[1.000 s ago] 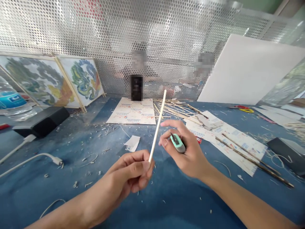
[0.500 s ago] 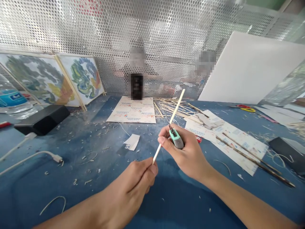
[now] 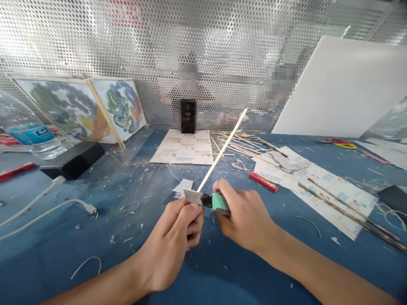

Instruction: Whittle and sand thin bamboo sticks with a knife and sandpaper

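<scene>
My left hand (image 3: 178,233) is closed on the lower end of a thin pale wooden stick (image 3: 224,148), which slants up and away to the right. In my right hand (image 3: 244,212) is a knife with a green handle (image 3: 220,203). Its flat metal blade (image 3: 193,196) points left and lies across the stick just above my left fingers. Whether the blade touches the stick is hard to tell.
Thin sticks (image 3: 244,144) lie behind printed sandpaper sheets (image 3: 187,148). A red box (image 3: 263,181), scissors (image 3: 345,144) and a white board (image 3: 340,89) are at right. Painted panels (image 3: 124,106), a bottle (image 3: 34,133) and a black block (image 3: 74,159) stand left.
My right hand has let go of the stick and turned the knife, so its blade now crosses the stick near my left hand. The view has shifted slightly left.
</scene>
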`<state>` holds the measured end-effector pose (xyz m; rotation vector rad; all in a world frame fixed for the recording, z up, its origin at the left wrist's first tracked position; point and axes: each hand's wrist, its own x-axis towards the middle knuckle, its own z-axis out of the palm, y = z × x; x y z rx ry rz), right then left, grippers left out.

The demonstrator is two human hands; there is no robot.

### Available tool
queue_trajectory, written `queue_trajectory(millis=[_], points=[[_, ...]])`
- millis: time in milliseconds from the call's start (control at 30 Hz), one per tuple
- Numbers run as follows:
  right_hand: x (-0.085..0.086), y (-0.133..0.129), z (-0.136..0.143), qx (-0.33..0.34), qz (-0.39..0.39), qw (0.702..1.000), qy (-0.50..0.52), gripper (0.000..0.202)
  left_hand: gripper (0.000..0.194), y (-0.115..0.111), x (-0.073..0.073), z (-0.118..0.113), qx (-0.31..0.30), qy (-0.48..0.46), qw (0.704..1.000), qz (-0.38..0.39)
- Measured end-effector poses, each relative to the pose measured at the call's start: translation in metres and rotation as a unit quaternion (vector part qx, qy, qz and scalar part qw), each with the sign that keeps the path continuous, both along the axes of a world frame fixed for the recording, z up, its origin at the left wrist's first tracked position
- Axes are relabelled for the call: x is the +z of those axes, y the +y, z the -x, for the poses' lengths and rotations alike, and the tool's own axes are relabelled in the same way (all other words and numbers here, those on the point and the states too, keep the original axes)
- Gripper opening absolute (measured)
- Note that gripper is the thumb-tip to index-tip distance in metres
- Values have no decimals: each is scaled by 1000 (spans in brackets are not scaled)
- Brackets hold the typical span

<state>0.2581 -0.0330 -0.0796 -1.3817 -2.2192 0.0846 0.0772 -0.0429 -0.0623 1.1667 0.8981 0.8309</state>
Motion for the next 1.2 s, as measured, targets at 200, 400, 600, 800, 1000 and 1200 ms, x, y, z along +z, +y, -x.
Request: queue_trajectory(millis=[200,400,600,800,1000,1200], points=[[2,-4,4,30,27,999,-15,23,39,-3,-2,-1,-17,2,1000,8],[2,-4,4,-15,-17,999,-30,16,43,-8,0,-3,-12,18,1000,21],[1,-3,5,-52,-51,996,-53,18,47,-9,-8,-1,-24,4,1000,18],[1,8,-2,-79,-43,996,-21,15,45,-14,-9,1,-37,-42,997,61],[9,30,-32,-123,-74,984,107,21,42,-18,0,-1,-72,-70,989,105],[16,19,-26,60,-47,960,268,48,38,-7,-10,2,-101,-94,982,128]])
